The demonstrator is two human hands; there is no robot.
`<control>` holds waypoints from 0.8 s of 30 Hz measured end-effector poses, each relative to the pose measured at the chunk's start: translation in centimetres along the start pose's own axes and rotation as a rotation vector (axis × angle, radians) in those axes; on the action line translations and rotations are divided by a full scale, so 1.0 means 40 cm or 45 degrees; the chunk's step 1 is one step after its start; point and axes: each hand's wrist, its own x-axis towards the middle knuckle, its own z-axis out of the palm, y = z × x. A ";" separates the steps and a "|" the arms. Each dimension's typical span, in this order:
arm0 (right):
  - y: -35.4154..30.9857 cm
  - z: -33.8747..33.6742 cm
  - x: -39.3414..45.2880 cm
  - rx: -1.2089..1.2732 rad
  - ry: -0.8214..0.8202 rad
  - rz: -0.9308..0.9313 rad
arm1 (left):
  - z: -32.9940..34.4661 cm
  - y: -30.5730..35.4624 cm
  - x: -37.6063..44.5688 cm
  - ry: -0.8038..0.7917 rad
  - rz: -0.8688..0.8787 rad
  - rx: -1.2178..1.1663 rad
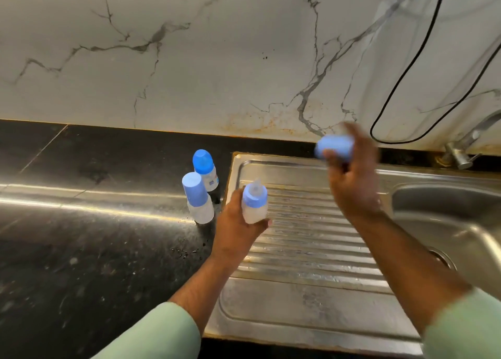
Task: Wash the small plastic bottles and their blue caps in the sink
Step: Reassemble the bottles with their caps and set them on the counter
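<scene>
My left hand (pixel 234 227) grips a small clear bottle (pixel 254 205) with a blue collar and a bare teat, upright over the left edge of the steel drainboard (pixel 311 250). My right hand (pixel 352 179), blurred by motion, holds a blue cap (pixel 334 147) above the back of the drainboard. Two more capped bottles stand on the black counter left of the drainboard: a nearer one (pixel 198 198) and one behind it (pixel 205 170). The sink basin (pixel 447 217) lies to the right.
A tap (pixel 461 152) sits at the back right by the marble wall. A black cable (pixel 401 87) hangs down the wall above the sink. The black counter (pixel 81 236) stretches away to the left.
</scene>
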 end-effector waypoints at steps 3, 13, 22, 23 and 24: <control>0.036 0.047 -0.060 -0.375 -0.983 0.376 | 0.007 0.001 0.006 -0.115 -0.015 0.028; -0.135 0.001 -0.059 0.252 -0.367 -0.220 | 0.022 0.036 0.003 -0.134 0.082 0.036; -0.179 0.013 -0.082 0.368 -0.619 -0.053 | -0.013 0.034 -0.049 -0.165 0.217 0.060; -0.192 0.022 -0.096 0.339 -0.622 -0.068 | -0.019 0.033 -0.063 -0.139 0.242 0.057; -0.209 0.033 -0.112 0.305 -0.603 -0.097 | -0.026 0.031 -0.075 -0.096 0.263 0.049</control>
